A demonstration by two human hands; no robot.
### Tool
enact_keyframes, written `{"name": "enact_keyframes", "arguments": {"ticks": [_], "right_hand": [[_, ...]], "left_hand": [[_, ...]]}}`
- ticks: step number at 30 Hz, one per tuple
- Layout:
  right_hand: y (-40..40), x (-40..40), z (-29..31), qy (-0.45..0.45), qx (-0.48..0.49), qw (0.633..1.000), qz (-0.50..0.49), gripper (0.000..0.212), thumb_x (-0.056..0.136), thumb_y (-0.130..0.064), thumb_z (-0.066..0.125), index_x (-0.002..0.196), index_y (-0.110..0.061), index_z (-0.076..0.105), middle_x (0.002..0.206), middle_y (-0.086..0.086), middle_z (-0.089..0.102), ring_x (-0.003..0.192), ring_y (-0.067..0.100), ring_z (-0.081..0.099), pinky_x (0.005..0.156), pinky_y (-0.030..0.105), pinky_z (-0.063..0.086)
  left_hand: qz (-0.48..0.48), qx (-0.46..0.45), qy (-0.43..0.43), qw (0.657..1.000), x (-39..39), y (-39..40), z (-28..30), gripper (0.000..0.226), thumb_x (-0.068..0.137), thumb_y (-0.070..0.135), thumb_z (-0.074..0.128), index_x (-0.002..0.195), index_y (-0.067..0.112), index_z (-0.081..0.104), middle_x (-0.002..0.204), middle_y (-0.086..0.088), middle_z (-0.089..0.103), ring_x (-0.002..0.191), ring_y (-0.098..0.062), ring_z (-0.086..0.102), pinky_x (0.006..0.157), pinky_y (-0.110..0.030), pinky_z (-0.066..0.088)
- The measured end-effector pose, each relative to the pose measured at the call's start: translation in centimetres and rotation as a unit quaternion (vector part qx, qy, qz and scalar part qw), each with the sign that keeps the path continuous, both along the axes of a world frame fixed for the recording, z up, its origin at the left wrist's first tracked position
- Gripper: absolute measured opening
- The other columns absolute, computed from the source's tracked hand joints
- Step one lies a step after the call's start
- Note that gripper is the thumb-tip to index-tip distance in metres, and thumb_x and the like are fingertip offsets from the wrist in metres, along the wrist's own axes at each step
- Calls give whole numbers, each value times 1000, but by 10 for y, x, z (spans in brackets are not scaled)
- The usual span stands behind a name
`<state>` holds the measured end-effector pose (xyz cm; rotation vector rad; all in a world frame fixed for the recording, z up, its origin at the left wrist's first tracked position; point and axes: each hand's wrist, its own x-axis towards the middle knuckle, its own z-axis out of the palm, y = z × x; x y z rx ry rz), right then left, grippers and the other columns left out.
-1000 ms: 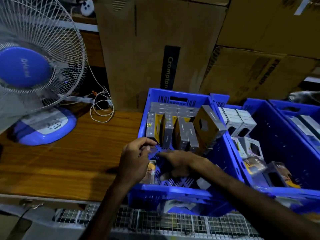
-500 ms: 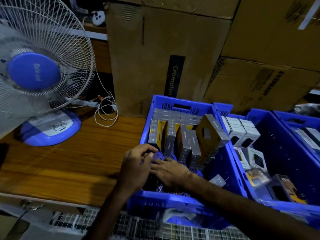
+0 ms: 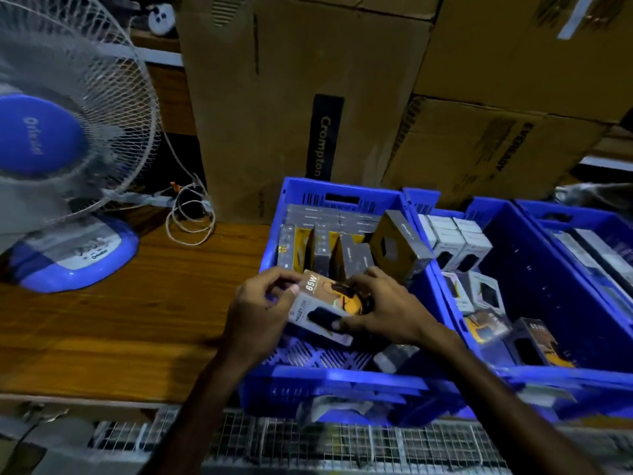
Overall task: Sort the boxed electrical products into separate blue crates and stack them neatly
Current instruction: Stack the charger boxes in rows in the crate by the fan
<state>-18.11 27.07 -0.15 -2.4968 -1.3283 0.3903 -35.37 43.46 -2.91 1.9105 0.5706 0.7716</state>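
Both hands hold a small 65W charger box (image 3: 320, 305) just above the front half of the left blue crate (image 3: 339, 380). My left hand (image 3: 258, 311) pinches its left end, and my right hand (image 3: 383, 306) grips its right side from above. Several grey and yellow boxes (image 3: 320, 250) stand upright in rows at the back of that crate, and one bigger box (image 3: 399, 246) leans tilted on the right wall. The middle blue crate (image 3: 561, 299) holds white boxes (image 3: 459, 243) at the back and loose dark boxes (image 3: 537, 339) at the front.
A blue and white table fan (image 3: 58, 159) stands at the left on the wooden tabletop (image 3: 130, 313), with a coiled cord (image 3: 190, 219) behind. Large cardboard cartons (image 3: 308, 97) wall off the back. A third blue crate (image 3: 596, 241) is at the far right. Wire mesh (image 3: 308, 443) lies below.
Both hands have come up from the bottom of the left crate with the 65W box, which was not in view between them half a second ago.
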Motion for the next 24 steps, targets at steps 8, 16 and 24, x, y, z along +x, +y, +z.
{"name": "enact_keyframes", "arguments": {"ticks": [8, 16, 24], "right_hand": [[-109, 10, 31, 161, 346, 896, -228, 54, 65, -57, 89, 110, -33, 72, 110, -4, 67, 87, 12, 65, 76, 32, 54], [-216, 81, 23, 152, 318, 874, -335, 34, 82, -39, 83, 106, -15, 76, 92, 0, 79, 83, 8, 74, 67, 26, 55], [-226, 138, -27, 201, 164, 893, -369, 47, 73, -49, 86, 96, -9, 77, 83, 12, 76, 66, 12, 69, 75, 43, 64]], "left_hand": [[-79, -28, -95, 992, 57, -35, 11, 14, 90, 25, 68, 101, 31, 73, 84, 15, 73, 66, -4, 61, 57, -23, 50], [-148, 26, -75, 986, 105, -76, 10, 12, 90, 32, 66, 99, 30, 74, 89, 11, 74, 81, -14, 71, 70, -41, 57], [-146, 72, -38, 986, 137, -96, 7, 6, 95, 26, 71, 100, 28, 75, 86, 2, 75, 78, -18, 69, 65, -42, 54]]}}
